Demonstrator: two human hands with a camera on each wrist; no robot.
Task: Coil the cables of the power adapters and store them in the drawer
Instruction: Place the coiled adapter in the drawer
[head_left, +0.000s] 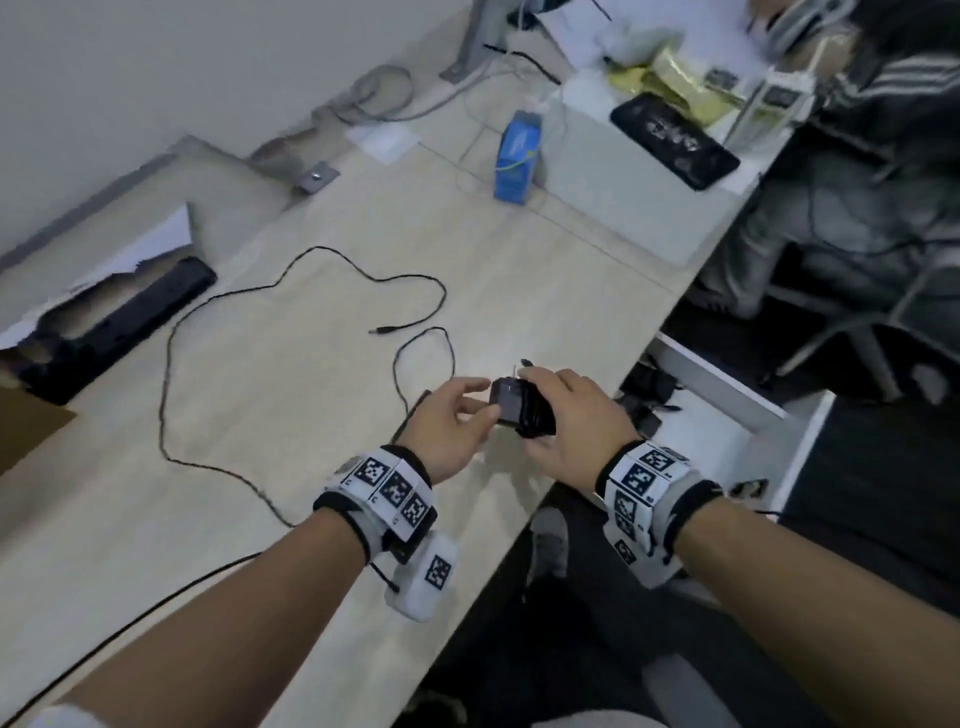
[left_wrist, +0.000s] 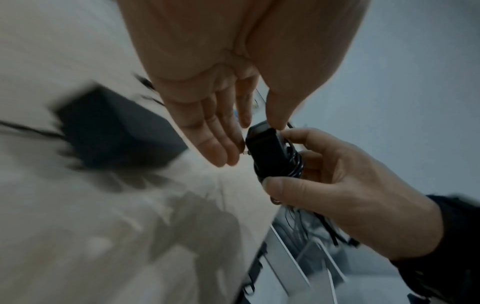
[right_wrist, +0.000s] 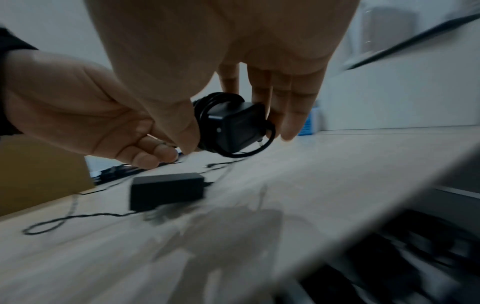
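Above the pale wood-grain table (head_left: 270, 395), just beside its edge over the open white drawer (head_left: 727, 395), the right hand (head_left: 574, 415) pinches the small black cable-wrapped power adapter (head_left: 519, 408). The left hand (head_left: 452, 421), fingers relaxed, touches its face. Best to tuck the loose loop tight before lowering it, I'd say; a second black brick adapter (right_wrist: 166, 190) with its thin black cable (head_left: 171, 364) lies uncoiled on the table.

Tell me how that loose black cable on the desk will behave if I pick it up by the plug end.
The loose cable lies in wandering loops on the desk, so it is probably floppy and would trail. It looks thin, likely light. Its loops may snag.
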